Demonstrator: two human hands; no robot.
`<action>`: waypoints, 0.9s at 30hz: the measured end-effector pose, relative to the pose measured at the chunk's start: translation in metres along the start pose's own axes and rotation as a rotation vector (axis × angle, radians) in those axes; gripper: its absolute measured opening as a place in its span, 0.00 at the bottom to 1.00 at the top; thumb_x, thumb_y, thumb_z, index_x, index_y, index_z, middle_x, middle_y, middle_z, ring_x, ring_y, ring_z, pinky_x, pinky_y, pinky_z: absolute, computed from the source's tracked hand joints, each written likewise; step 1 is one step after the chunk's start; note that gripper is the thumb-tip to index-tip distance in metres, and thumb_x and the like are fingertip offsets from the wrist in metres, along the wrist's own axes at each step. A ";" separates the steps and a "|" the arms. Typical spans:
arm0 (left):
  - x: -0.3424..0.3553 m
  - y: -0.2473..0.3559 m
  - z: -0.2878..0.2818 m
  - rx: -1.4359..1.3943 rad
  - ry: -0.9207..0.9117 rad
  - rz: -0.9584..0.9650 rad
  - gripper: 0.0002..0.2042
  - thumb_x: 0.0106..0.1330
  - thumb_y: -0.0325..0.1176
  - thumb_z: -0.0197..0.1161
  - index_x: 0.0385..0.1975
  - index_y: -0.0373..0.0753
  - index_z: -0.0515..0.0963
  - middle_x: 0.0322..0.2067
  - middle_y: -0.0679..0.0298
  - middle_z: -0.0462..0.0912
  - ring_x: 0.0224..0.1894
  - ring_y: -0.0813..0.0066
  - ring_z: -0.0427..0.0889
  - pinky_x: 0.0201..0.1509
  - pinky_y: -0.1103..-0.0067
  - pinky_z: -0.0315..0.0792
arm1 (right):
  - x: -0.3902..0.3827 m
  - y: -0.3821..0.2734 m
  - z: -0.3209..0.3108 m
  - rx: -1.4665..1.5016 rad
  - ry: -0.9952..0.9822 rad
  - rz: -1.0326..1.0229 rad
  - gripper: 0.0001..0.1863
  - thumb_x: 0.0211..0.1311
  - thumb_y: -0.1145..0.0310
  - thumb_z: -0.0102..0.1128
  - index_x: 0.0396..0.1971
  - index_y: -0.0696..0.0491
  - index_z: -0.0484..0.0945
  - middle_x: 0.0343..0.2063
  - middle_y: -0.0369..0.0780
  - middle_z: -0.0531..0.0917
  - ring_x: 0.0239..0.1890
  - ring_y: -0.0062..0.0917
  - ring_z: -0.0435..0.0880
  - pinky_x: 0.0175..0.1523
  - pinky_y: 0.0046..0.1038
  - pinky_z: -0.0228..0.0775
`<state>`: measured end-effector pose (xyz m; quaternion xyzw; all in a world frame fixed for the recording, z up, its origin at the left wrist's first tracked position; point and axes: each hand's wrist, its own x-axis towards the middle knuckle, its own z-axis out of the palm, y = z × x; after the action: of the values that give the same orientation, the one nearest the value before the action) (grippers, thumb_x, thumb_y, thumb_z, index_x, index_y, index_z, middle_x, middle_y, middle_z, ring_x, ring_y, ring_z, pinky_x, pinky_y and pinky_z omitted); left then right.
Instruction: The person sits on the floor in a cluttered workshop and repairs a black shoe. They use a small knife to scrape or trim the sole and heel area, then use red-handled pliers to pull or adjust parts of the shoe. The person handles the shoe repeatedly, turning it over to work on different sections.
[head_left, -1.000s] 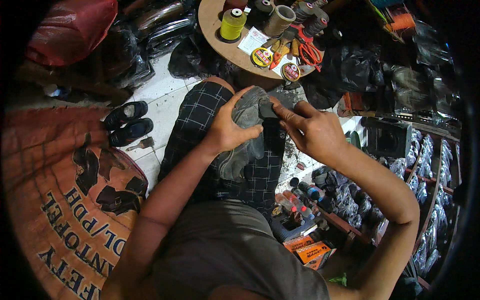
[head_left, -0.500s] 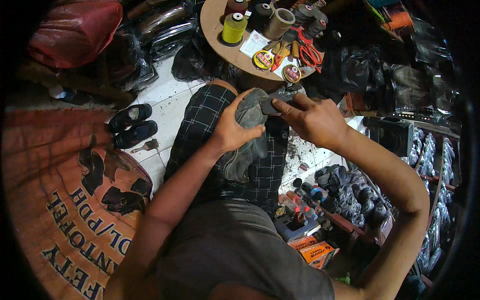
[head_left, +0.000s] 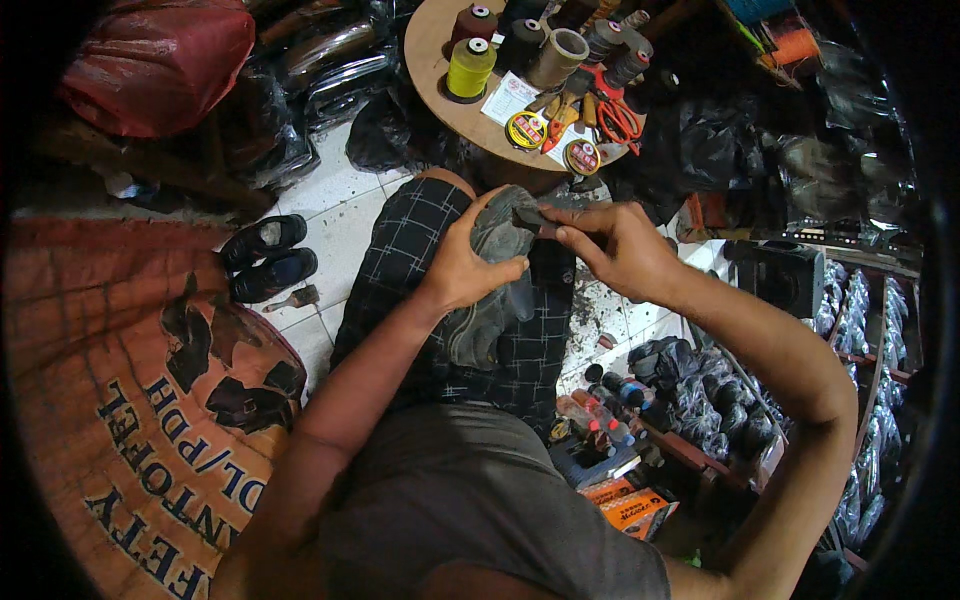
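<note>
A worn grey-black shoe point(head_left: 503, 238) lies sole up across my lap, its toe end pointing away from me. Round its left edge my left hand point(head_left: 465, 262) is closed, with the thumb pressed over the sole. My right hand point(head_left: 625, 250) pinches a small dark flat piece point(head_left: 530, 218) between thumb and fingers and holds it against the far right part of the sole. Whether that piece is sandpaper or rubber I cannot make out. Black checked trousers point(head_left: 395, 260) lie under the shoe.
Ahead stands a round table point(head_left: 440, 95) with thread spools, tins and red-handled scissors point(head_left: 620, 122). A pair of black shoes point(head_left: 268, 258) and a brush point(head_left: 296, 298) lie on the floor at left. Bottles point(head_left: 600, 415) and orange boxes point(head_left: 632, 505) crowd the right side.
My right hand has drawn slightly toward me and tilted, with the dark piece now more on edge against the sole. The left hand keeps its grip on the shoe.
</note>
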<state>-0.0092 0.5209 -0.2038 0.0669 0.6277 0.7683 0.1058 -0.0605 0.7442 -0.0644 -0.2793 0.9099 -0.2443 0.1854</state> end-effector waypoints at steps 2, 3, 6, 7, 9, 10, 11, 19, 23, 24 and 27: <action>0.000 0.000 -0.001 0.042 0.005 0.003 0.45 0.55 0.25 0.79 0.76 0.34 0.65 0.63 0.57 0.81 0.64 0.73 0.80 0.72 0.72 0.73 | 0.002 -0.004 0.008 0.275 0.027 0.121 0.20 0.74 0.58 0.66 0.62 0.46 0.85 0.35 0.43 0.88 0.34 0.44 0.90 0.41 0.45 0.84; -0.001 0.001 -0.001 0.029 -0.002 -0.010 0.45 0.55 0.25 0.79 0.76 0.34 0.65 0.63 0.57 0.81 0.64 0.73 0.80 0.72 0.73 0.73 | 0.001 -0.006 0.009 0.234 0.040 0.101 0.20 0.74 0.58 0.66 0.62 0.46 0.85 0.35 0.43 0.88 0.34 0.43 0.90 0.40 0.45 0.84; -0.001 0.002 0.000 -0.017 -0.007 -0.013 0.45 0.56 0.25 0.79 0.76 0.34 0.65 0.63 0.57 0.81 0.64 0.73 0.80 0.72 0.73 0.73 | -0.008 -0.010 -0.006 -0.486 0.008 -0.150 0.21 0.74 0.56 0.65 0.63 0.45 0.85 0.38 0.45 0.88 0.33 0.41 0.91 0.36 0.43 0.85; -0.001 0.003 0.001 -0.021 -0.007 -0.021 0.45 0.56 0.25 0.79 0.76 0.34 0.65 0.63 0.57 0.81 0.64 0.73 0.80 0.72 0.73 0.73 | -0.009 -0.009 -0.012 -0.670 0.018 -0.234 0.22 0.73 0.53 0.65 0.63 0.43 0.85 0.39 0.44 0.88 0.32 0.39 0.91 0.33 0.43 0.84; -0.002 0.004 0.002 -0.016 0.003 -0.026 0.44 0.56 0.25 0.79 0.76 0.34 0.66 0.63 0.57 0.81 0.64 0.73 0.80 0.72 0.73 0.73 | -0.007 -0.011 -0.014 -0.591 -0.051 -0.158 0.22 0.73 0.54 0.66 0.62 0.44 0.86 0.38 0.45 0.88 0.32 0.39 0.91 0.35 0.43 0.84; -0.002 0.005 0.002 -0.009 0.010 -0.027 0.44 0.55 0.25 0.79 0.76 0.34 0.66 0.63 0.57 0.81 0.64 0.73 0.80 0.72 0.73 0.73 | -0.006 -0.012 -0.014 -0.539 0.009 -0.203 0.21 0.73 0.55 0.66 0.61 0.44 0.86 0.38 0.45 0.88 0.32 0.39 0.91 0.36 0.43 0.84; -0.002 0.005 0.002 -0.011 0.012 -0.014 0.44 0.55 0.25 0.79 0.76 0.34 0.66 0.63 0.57 0.81 0.64 0.73 0.80 0.72 0.73 0.73 | -0.003 -0.014 -0.011 -0.258 -0.036 -0.028 0.21 0.73 0.55 0.67 0.61 0.45 0.86 0.37 0.45 0.88 0.31 0.39 0.91 0.37 0.43 0.84; -0.002 0.005 0.002 -0.008 -0.004 -0.041 0.45 0.55 0.25 0.79 0.76 0.35 0.65 0.62 0.58 0.81 0.63 0.74 0.80 0.71 0.73 0.74 | -0.009 -0.012 -0.012 -0.466 -0.020 -0.128 0.20 0.71 0.57 0.69 0.58 0.50 0.87 0.35 0.43 0.88 0.32 0.42 0.90 0.41 0.43 0.84; -0.002 0.004 0.001 -0.012 0.001 -0.030 0.45 0.55 0.26 0.79 0.76 0.35 0.65 0.62 0.57 0.81 0.63 0.73 0.80 0.71 0.73 0.73 | -0.003 -0.007 -0.006 -0.003 -0.049 0.052 0.18 0.75 0.62 0.67 0.58 0.52 0.88 0.45 0.48 0.91 0.41 0.38 0.93 0.48 0.37 0.85; -0.001 0.003 0.000 -0.002 -0.001 -0.026 0.45 0.55 0.26 0.79 0.76 0.35 0.65 0.62 0.57 0.81 0.63 0.73 0.80 0.71 0.73 0.73 | 0.001 -0.007 -0.001 0.254 -0.022 0.119 0.17 0.75 0.63 0.67 0.59 0.52 0.88 0.48 0.49 0.91 0.43 0.37 0.93 0.50 0.35 0.84; 0.000 0.003 -0.002 0.013 -0.016 -0.015 0.45 0.55 0.26 0.79 0.76 0.35 0.66 0.62 0.57 0.81 0.63 0.73 0.80 0.71 0.73 0.73 | 0.004 -0.011 0.005 0.521 -0.022 0.254 0.16 0.77 0.64 0.66 0.59 0.53 0.88 0.54 0.52 0.90 0.44 0.33 0.94 0.53 0.31 0.83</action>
<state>-0.0100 0.5188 -0.2011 0.0692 0.6322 0.7629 0.1160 -0.0571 0.7320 -0.0636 -0.1087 0.8421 -0.4418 0.2897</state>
